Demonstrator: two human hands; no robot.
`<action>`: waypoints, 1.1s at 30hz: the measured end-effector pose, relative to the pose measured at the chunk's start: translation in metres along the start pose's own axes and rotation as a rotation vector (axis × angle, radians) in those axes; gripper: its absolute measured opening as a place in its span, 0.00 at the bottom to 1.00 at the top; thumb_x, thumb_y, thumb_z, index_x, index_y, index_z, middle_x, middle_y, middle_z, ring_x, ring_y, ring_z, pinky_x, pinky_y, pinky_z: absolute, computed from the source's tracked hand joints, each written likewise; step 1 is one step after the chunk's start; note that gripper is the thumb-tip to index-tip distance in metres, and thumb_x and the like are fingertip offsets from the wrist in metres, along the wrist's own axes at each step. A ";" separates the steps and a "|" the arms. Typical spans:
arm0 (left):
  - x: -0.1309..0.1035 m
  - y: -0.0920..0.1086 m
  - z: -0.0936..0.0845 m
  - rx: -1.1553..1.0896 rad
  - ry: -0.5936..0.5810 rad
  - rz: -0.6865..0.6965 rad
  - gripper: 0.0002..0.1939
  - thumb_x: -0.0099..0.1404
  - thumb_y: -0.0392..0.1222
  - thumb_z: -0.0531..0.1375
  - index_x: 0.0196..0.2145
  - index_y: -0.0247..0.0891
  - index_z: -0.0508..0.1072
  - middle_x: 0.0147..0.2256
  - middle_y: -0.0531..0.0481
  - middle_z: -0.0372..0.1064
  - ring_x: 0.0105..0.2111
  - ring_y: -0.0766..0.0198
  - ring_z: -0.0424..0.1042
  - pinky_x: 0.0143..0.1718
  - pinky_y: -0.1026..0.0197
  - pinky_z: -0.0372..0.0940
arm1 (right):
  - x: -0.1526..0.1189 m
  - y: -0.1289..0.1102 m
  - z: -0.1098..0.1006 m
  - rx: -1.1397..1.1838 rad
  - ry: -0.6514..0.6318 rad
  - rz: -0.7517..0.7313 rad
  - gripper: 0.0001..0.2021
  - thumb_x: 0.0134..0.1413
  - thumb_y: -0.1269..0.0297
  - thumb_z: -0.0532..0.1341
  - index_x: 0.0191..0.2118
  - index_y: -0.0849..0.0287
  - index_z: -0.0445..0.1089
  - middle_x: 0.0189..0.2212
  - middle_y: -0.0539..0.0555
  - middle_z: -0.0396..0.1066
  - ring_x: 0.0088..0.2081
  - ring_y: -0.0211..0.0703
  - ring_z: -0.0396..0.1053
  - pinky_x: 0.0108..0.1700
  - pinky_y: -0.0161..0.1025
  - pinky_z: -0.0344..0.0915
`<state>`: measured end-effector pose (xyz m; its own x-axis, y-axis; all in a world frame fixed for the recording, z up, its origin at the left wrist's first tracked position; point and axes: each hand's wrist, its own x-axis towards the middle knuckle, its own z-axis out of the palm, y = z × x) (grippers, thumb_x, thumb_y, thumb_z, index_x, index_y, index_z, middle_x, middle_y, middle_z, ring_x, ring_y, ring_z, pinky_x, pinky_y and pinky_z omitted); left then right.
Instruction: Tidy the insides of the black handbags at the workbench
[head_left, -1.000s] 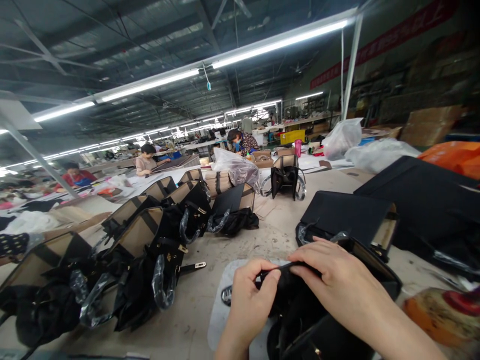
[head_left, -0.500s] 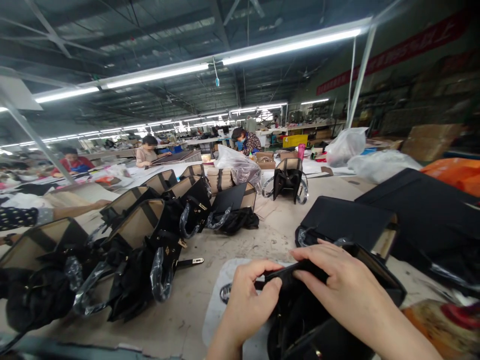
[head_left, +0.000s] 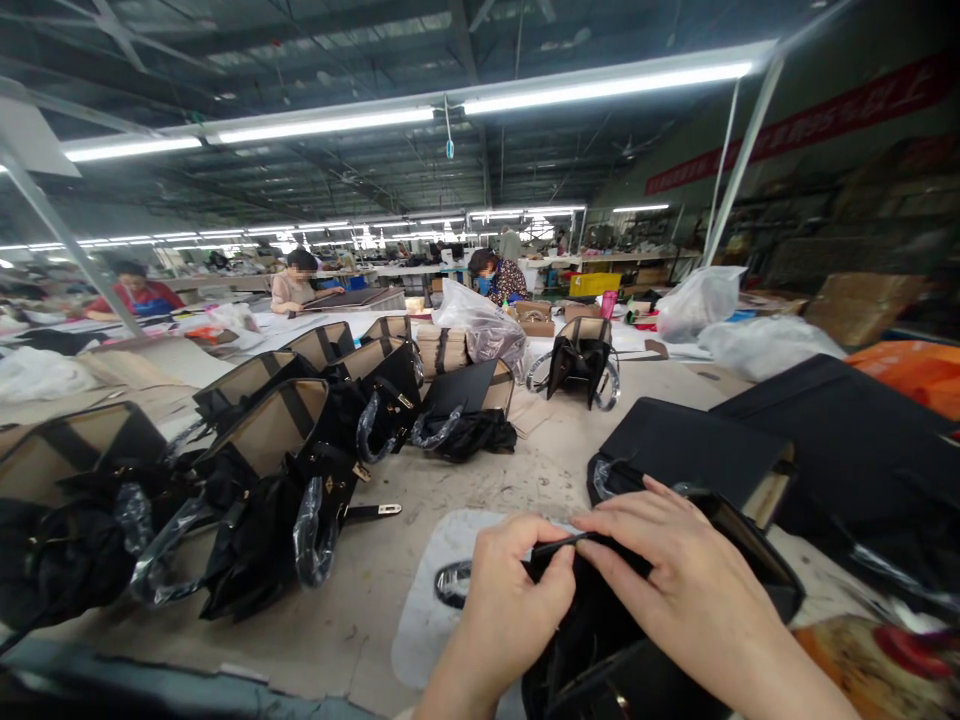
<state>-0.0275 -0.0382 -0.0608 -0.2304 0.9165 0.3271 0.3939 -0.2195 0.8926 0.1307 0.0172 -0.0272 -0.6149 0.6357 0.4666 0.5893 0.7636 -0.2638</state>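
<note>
A black handbag (head_left: pixel 600 660) lies under both my hands near the front of the table, partly on a pale mat (head_left: pixel 420 600). With thumb and fingers, my left hand (head_left: pixel 517 590) pinches the bag's black edge. Close beside it, my right hand (head_left: pixel 667 570) grips the same edge, thumb below and fingers on top. The two hands' fingertips nearly meet there. A plastic-wrapped handle (head_left: pixel 452 583) shows left of my left hand. Much of the bag is hidden behind my hands and wrists.
Several black handbags (head_left: pixel 262 430) with wrapped handles stand to the left. One more bag (head_left: pixel 581 360) stands farther back. Black panels (head_left: pixel 697 440) lie on the right, near a stained jar (head_left: pixel 877 660). Co-workers (head_left: pixel 300 280) sit at tables beyond.
My left hand has shifted slightly toward my right hand along the bag's edge, closing the gap. The view has moved a little, and the co-worker's arm at the left is gone.
</note>
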 end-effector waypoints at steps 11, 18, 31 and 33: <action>-0.002 0.007 0.004 -0.058 0.032 0.031 0.10 0.57 0.31 0.56 0.23 0.38 0.75 0.22 0.54 0.70 0.25 0.68 0.68 0.54 0.56 0.62 | 0.000 -0.004 -0.002 0.037 -0.031 0.019 0.06 0.56 0.66 0.59 0.35 0.47 0.72 0.32 0.44 0.74 0.37 0.39 0.72 0.59 0.53 0.55; -0.001 -0.001 0.003 -0.050 0.012 -0.013 0.08 0.60 0.33 0.56 0.27 0.38 0.75 0.26 0.53 0.72 0.29 0.66 0.70 0.50 0.59 0.62 | 0.000 0.000 0.001 0.034 -0.015 0.018 0.06 0.55 0.65 0.61 0.39 0.47 0.71 0.36 0.45 0.74 0.40 0.41 0.72 0.60 0.55 0.52; 0.001 0.005 -0.007 -0.129 -0.065 -0.080 0.08 0.58 0.31 0.57 0.31 0.36 0.76 0.30 0.50 0.74 0.33 0.63 0.71 0.37 0.65 0.63 | 0.000 0.002 0.001 -0.012 -0.024 -0.007 0.10 0.57 0.67 0.57 0.43 0.47 0.70 0.39 0.47 0.74 0.42 0.41 0.71 0.60 0.55 0.52; 0.001 0.004 -0.005 -0.117 -0.054 -0.087 0.08 0.58 0.32 0.57 0.30 0.36 0.76 0.30 0.51 0.74 0.32 0.63 0.70 0.36 0.64 0.63 | -0.001 0.003 0.001 -0.004 -0.028 -0.002 0.10 0.57 0.67 0.57 0.43 0.47 0.69 0.39 0.46 0.74 0.42 0.41 0.71 0.61 0.55 0.51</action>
<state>-0.0310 -0.0399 -0.0550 -0.2098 0.9496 0.2329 0.2676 -0.1734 0.9478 0.1326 0.0195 -0.0291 -0.6305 0.6373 0.4431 0.5903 0.7644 -0.2594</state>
